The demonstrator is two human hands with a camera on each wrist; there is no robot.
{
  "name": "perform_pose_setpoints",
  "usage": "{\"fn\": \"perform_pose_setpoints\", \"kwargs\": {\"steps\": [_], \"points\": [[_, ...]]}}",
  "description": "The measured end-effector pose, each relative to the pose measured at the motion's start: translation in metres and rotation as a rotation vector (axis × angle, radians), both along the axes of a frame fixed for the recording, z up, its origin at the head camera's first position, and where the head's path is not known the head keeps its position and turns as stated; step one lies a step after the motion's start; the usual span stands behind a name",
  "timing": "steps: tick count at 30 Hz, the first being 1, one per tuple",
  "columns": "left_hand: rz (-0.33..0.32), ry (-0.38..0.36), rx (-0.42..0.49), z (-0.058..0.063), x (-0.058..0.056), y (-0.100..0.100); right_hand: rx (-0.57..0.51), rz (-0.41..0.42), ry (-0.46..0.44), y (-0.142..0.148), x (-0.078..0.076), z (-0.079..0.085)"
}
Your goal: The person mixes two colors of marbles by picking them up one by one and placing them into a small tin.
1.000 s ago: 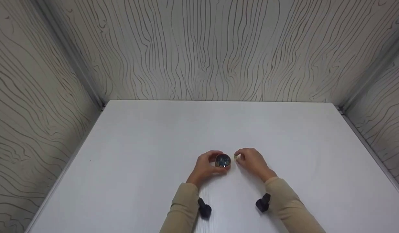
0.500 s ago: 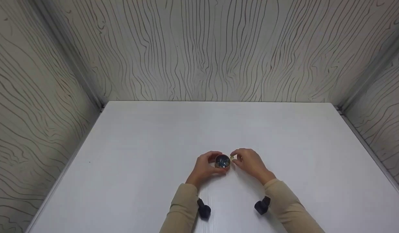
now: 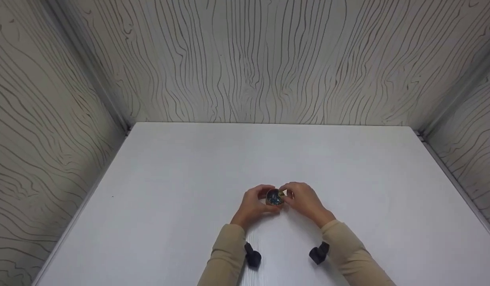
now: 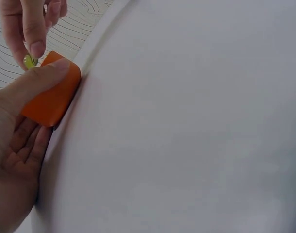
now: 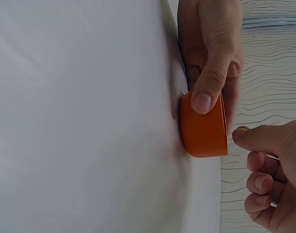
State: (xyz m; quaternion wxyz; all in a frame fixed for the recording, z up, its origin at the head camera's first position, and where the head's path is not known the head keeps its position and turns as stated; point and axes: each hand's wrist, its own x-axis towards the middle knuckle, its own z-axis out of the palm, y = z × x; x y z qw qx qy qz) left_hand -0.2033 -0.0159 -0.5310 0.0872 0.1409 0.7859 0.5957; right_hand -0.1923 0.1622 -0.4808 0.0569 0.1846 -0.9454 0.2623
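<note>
A small round orange cup stands on the white table, its mouth up and shiny dark bits showing inside. My left hand holds it from the left, thumb on the near side and fingers round the far side; the right wrist view shows the thumb pressed on the orange wall. Over the cup's right rim, my right hand pinches a small yellow-green piece between thumb and forefinger. Its kind is unclear, as the fingertips cover most of it. The other right fingers are curled in.
The white tabletop spreads around both hands. Wood-grain patterned panels rise at the back and both sides. Black wrist cameras hang off the beige sleeves. A tiny dark speck lies at left.
My right hand has moved left with the yellow-green piece, from beside the cup to over its rim. The left hand keeps its hold on the cup, which stays in place.
</note>
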Motion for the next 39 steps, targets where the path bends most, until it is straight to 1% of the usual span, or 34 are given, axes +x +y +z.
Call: {"fn": "perform_pose_setpoints", "kwargs": {"steps": [8,12,19,23,27,30,37,39], "points": [[0.005,0.002,-0.006,0.0016,0.0013,0.0000,-0.009,-0.010,-0.021,-0.0042,0.0026,0.0018],[0.013,0.003,0.003,0.0010,0.0009,-0.0004,-0.004,-0.003,-0.014,-0.0059,0.0022,0.0028],[0.017,-0.003,-0.021,0.0025,0.0032,-0.0003,0.011,0.001,0.002,-0.0069,0.0019,0.0004],[0.011,0.013,-0.020,0.0010,0.0024,-0.0002,0.009,0.006,0.007,-0.0066,0.0018,0.0001],[0.003,0.029,-0.014,-0.0010,0.0014,-0.0001,0.010,-0.005,-0.005,-0.0065,0.0012,0.0005],[0.002,0.022,-0.008,-0.0020,0.0010,0.0000,0.014,-0.010,-0.017,-0.0062,0.0003,0.0009],[-0.007,0.047,0.011,-0.0028,0.0010,-0.0001,-0.003,-0.025,-0.038,-0.0053,-0.0007,-0.0002],[-0.004,0.037,0.012,-0.0024,0.0015,-0.0003,0.001,-0.025,-0.042,-0.0050,-0.0003,-0.0011]]}}
